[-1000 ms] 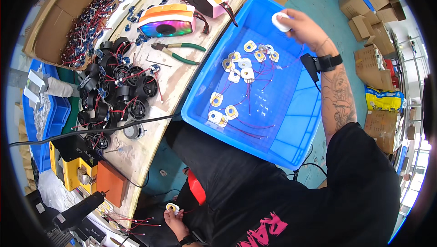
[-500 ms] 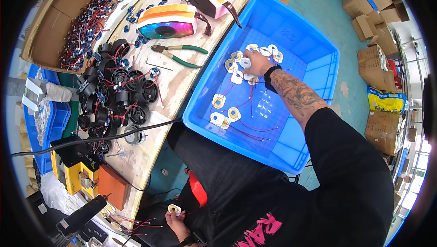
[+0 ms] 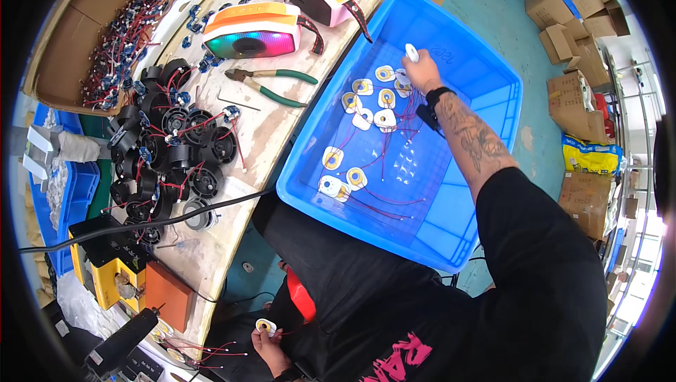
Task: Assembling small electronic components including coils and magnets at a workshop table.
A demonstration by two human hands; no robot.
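My right hand is inside the blue bin, over its far part. Its closed fingers hold a white rounded piece tipped on edge. Several flat white pieces with yellow ringed centres and thin red wires lie on the bin floor, in a far cluster and a near group. Low in the view, above my lap, my left hand pinches another such white piece, ringed face showing. A red wire runs right from it.
The worktable holds green-handled pliers, two orange-topped speakers, a heap of black round parts and a soldering iron-like black tool. A carton contains wired boards. A black cable crosses the table edge.
My right hand has risen and shifted toward the far right of the bin, carrying a white piece away from the cluster. The cluster's pieces lie more exposed. My left hand keeps its hold.
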